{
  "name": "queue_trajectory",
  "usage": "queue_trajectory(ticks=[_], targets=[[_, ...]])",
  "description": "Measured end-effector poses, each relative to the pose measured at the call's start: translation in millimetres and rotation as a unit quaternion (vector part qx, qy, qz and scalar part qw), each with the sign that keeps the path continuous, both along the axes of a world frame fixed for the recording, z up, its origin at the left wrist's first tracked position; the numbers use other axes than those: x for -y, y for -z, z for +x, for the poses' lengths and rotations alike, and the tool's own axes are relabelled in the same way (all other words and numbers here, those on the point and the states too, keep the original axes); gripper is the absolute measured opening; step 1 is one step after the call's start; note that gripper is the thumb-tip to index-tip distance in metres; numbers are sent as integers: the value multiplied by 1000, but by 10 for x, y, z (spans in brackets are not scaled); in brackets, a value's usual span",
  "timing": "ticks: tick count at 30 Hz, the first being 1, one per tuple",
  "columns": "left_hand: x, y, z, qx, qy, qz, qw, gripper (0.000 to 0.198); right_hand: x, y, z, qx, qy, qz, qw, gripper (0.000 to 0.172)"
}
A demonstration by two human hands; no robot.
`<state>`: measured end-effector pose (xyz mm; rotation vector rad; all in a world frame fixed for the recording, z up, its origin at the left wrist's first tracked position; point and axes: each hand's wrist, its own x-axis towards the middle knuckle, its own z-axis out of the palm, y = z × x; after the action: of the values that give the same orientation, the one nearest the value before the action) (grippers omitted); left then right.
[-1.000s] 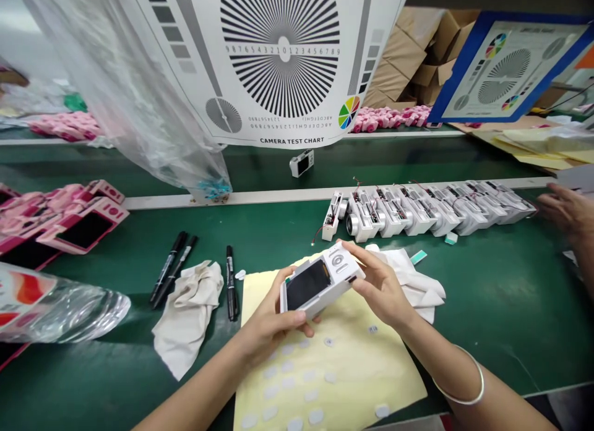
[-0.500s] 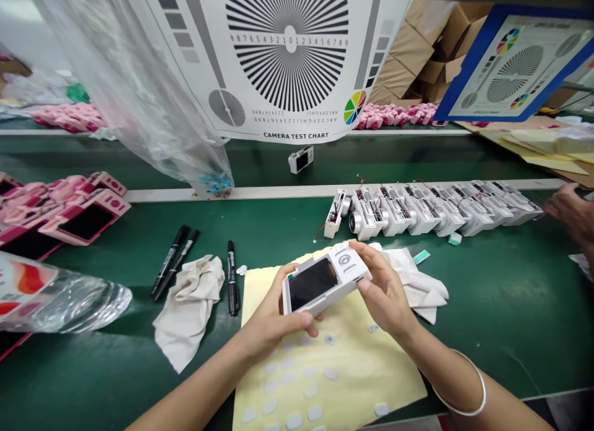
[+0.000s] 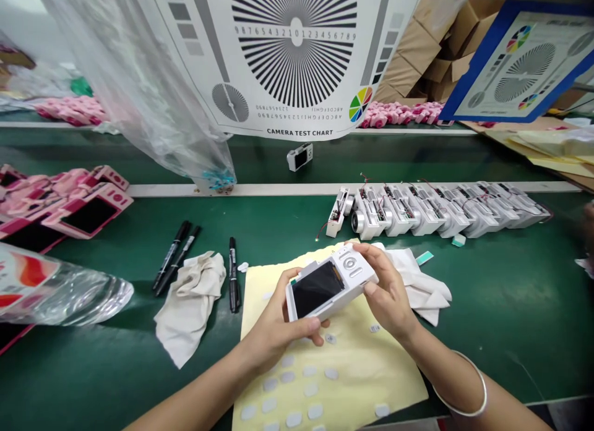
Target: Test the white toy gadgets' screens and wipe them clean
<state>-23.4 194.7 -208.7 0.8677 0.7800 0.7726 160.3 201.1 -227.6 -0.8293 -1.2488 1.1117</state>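
Observation:
A white toy-like digital camera (image 3: 320,289) is held tilted between both hands, its black screen and round button pad facing me. My left hand (image 3: 281,316) is closed round its left end, thumb along the lower edge. On the right end, my right hand (image 3: 387,289) grips the camera by its corner, fingers behind and thumb at the edge. Below lies a yellow sheet (image 3: 352,375) carrying several small pale stickers (image 3: 294,418). A white cloth (image 3: 420,282) rests partly behind my right hand.
Several opened white camera bodies (image 3: 417,211) with wires line the right. Left are black markers (image 3: 234,276), a crumpled cloth (image 3: 190,307), a water bottle (image 3: 65,289) and pink cameras (image 3: 93,214). A camera test chart (image 3: 297,66) hangs ahead; another white camera (image 3: 299,157) sits beneath it.
The view has shifted slightly. Both hands still hold the camera in nearly the same pose. Another person's hand at the right edge has mostly withdrawn from view.

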Motion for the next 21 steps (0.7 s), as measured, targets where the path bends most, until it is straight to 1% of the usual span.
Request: queue_trajectory(ticks=[5,11,15,18,20,21], targets=[[-9,-12,-9,4,-2,-10,1000,76,0,-5,5,8,0,-1,1000,42],[37,12,7,-10,-11,34,999,74,65,-21,-2,11,4,20,1000,40],[32,24,-1,-15,-26,47,998,72,43,-87,34,20,-34,15,999,44],[-30,38,-38,-51,-49,109,991,74,28,-145,52,24,-60,12,998,49],[-80,45,-65,-79,-68,157,982,73,21,-170,56,22,-69,14,997,48],[-103,46,-77,-85,-70,168,980,73,16,-178,57,20,-74,15,997,48]])
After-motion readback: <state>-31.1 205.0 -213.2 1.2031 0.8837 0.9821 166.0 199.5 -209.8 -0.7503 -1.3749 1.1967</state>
